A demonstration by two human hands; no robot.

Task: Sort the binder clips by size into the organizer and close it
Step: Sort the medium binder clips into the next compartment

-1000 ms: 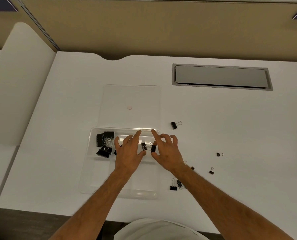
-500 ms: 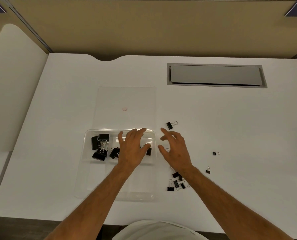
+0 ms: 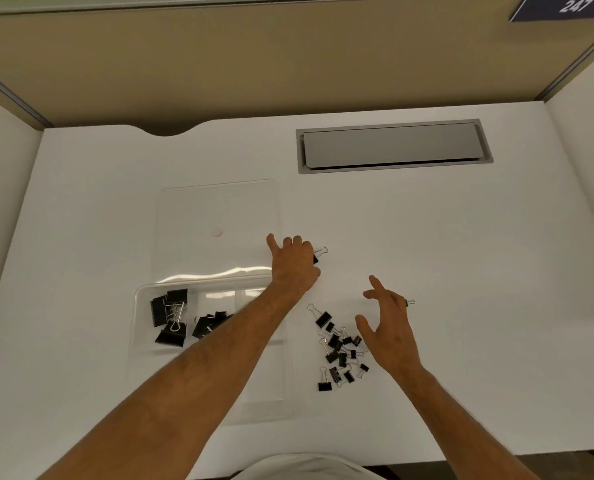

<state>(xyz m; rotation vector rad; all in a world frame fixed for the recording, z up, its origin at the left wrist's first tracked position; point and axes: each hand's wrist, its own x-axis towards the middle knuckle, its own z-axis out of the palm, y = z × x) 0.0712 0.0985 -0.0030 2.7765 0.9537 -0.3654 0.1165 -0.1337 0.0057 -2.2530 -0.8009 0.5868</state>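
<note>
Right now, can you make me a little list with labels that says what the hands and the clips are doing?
left hand: reaching past the box, fingers curled over a clip on the table
lone clip: mostly hidden under that hand; whether it is gripped cannot be told
right hand: open, holding nothing, beside the loose pile
loose pile: mixed small and medium clips on the table, right of the box
clear box: open, big clips in the far-left slot, more in the next slot
lid: lying flat behind the box
</note>
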